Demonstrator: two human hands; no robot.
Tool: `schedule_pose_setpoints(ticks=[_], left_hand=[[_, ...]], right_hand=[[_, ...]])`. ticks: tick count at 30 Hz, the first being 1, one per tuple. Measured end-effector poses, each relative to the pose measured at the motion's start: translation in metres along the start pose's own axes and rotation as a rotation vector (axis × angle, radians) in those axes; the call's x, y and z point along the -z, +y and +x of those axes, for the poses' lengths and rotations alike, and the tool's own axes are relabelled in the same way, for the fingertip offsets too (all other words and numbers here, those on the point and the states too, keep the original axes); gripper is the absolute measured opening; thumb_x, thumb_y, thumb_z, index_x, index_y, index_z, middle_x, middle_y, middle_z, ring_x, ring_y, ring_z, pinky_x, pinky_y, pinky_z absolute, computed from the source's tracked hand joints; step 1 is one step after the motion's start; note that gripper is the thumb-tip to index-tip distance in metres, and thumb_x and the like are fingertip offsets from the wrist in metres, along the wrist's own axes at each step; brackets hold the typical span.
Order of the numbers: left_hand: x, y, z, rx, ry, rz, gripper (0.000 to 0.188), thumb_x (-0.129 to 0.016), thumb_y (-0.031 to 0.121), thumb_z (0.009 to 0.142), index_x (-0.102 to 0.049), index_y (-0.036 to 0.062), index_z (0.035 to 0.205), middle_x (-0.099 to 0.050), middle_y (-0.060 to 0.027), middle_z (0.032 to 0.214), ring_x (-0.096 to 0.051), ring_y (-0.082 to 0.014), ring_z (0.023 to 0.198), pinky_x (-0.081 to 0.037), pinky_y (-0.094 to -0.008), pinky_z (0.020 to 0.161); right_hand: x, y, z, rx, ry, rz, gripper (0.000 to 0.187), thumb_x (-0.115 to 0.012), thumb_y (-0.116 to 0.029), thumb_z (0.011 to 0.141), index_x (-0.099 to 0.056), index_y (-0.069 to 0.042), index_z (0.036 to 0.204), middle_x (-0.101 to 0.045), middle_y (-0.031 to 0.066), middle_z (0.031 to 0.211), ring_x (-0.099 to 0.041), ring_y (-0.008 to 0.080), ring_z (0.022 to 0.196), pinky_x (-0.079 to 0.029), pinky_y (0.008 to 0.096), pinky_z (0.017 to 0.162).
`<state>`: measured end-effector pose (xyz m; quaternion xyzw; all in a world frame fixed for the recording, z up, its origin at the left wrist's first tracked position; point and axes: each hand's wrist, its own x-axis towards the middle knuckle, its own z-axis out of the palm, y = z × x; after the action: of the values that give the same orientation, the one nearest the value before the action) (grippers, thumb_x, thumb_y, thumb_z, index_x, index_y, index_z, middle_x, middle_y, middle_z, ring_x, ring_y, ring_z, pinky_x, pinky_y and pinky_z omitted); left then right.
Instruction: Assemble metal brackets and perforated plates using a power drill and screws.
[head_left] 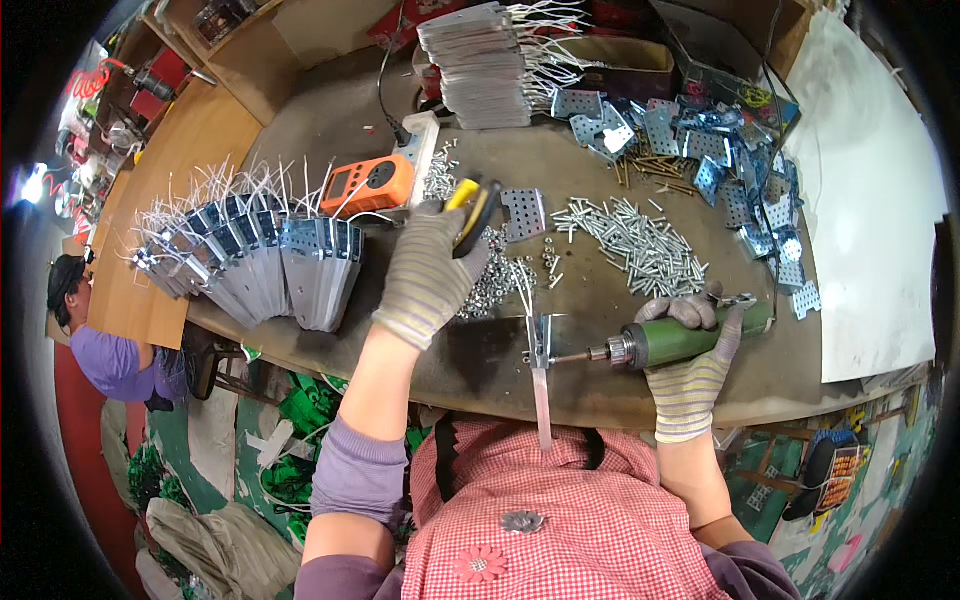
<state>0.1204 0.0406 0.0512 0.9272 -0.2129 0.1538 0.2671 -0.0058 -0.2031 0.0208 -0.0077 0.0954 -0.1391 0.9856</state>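
Note:
My gloved left hand (428, 268) is closed around pliers with yellow and black handles (463, 194), above a pile of small nuts (489, 282). In my gloved right hand (697, 372) lies a green electric screwdriver (665, 342), its bit pointing left. The bit's tip reaches the side of a narrow metal strip with a bracket (540, 345), which stands near the table's front edge with white wires at its far end. Whether the tip touches a screw there is too small to tell. Beyond the nuts rests a perforated metal plate (524, 215).
Loose screws (640, 245) lie right of centre, with perforated brackets (705, 145) heaped behind. Finished-looking wired strips (320, 270) stand fanned at left beside an orange meter (368, 186). More strips (475, 70) are stacked at the back. Another person (110, 350) sits far left.

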Motion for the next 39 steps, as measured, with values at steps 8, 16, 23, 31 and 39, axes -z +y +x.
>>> schedule_pose_setpoints(ticks=[8,16,23,31,39], left_hand=[[0.015,0.014,-0.030,-0.033,0.044,0.005,0.022,-0.072,0.011,0.072,-0.069,0.0051,0.093,-0.061,-0.0154,0.098,-0.058,-0.0321,0.093,-0.046,-0.0400,0.083],[0.021,0.021,-0.066,-0.333,-0.163,0.562,0.011,-0.063,0.019,0.075,-0.071,0.0162,0.081,-0.061,-0.0019,0.082,-0.058,-0.0225,0.084,-0.045,-0.0385,0.070],[0.028,0.028,-0.045,-0.390,-0.514,0.703,0.010,-0.063,0.016,0.073,-0.068,0.0141,0.082,-0.062,-0.0038,0.083,-0.061,-0.0230,0.083,-0.047,-0.0364,0.070],[0.016,0.034,-0.080,0.027,-0.185,-0.484,0.018,-0.069,0.006,0.071,-0.061,0.0041,0.087,-0.063,-0.0060,0.081,-0.059,-0.0166,0.067,-0.049,-0.0301,0.064],[-0.008,0.052,-0.101,0.141,0.002,-0.663,0.013,-0.068,0.003,0.075,-0.062,0.0044,0.086,-0.064,-0.0018,0.082,-0.058,-0.0084,0.071,-0.047,-0.0218,0.065]], right_hand=[[-0.002,-0.002,0.000,0.018,0.008,-0.022,0.029,-0.064,-0.039,0.088,-0.061,-0.018,0.108,-0.037,-0.0081,0.067,-0.042,0.0088,0.067,-0.042,0.0380,0.089],[0.003,-0.002,-0.001,0.001,-0.076,0.000,0.032,-0.063,-0.038,0.090,-0.061,-0.015,0.112,-0.041,-0.0079,0.072,-0.046,0.0091,0.071,-0.042,0.0395,0.090],[0.006,-0.003,-0.002,-0.002,-0.080,0.006,0.033,-0.063,-0.039,0.090,-0.061,-0.016,0.113,-0.042,-0.0081,0.072,-0.046,0.0091,0.071,-0.042,0.0393,0.091],[0.006,-0.001,-0.002,0.015,-0.070,-0.009,0.034,-0.062,-0.039,0.090,-0.060,-0.015,0.114,-0.041,-0.0080,0.072,-0.046,0.0089,0.071,-0.043,0.0399,0.090],[0.005,-0.004,-0.001,-0.018,-0.106,-0.003,0.042,-0.061,-0.045,0.089,-0.060,-0.012,0.114,-0.043,-0.0076,0.074,-0.048,0.0094,0.073,-0.041,0.0409,0.094]])
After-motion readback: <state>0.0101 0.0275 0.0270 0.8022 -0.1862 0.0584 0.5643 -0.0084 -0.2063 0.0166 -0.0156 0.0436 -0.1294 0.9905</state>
